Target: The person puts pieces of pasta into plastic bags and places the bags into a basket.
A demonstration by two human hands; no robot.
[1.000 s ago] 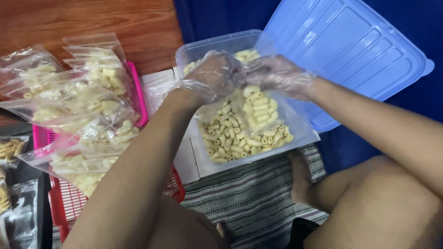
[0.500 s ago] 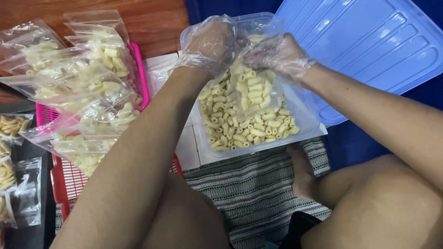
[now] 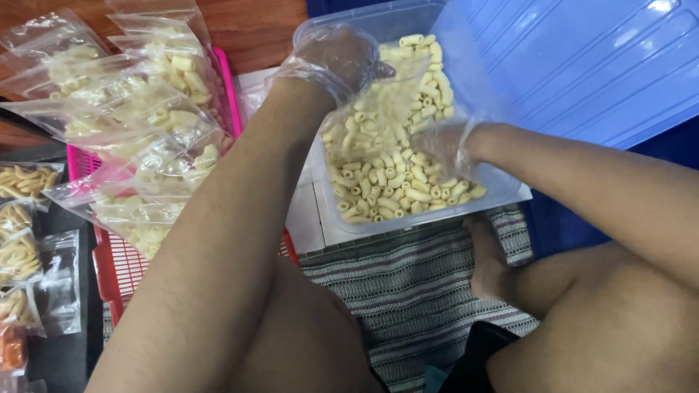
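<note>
My gloved left hand pinches the mouth of a small clear plastic bag open above the clear rectangular tub of pale macaroni pieces, while at four o'clock my gloved right hand curls closed, scooping pasta.

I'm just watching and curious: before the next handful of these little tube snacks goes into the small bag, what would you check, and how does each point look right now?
1. Left hand gloved and holding the small clear bag over the tub: ok.
2. Bag mouth open: cannot tell, the film is too clear.
3. Right hand gloved and down in the tube snacks: ok.
4. Enough snacks left in the tub: ok.
5. Blue lid off, lying behind the tub: ok.
6. Filled bags stacked on the pink tray; room for more: cannot tell.
</note>
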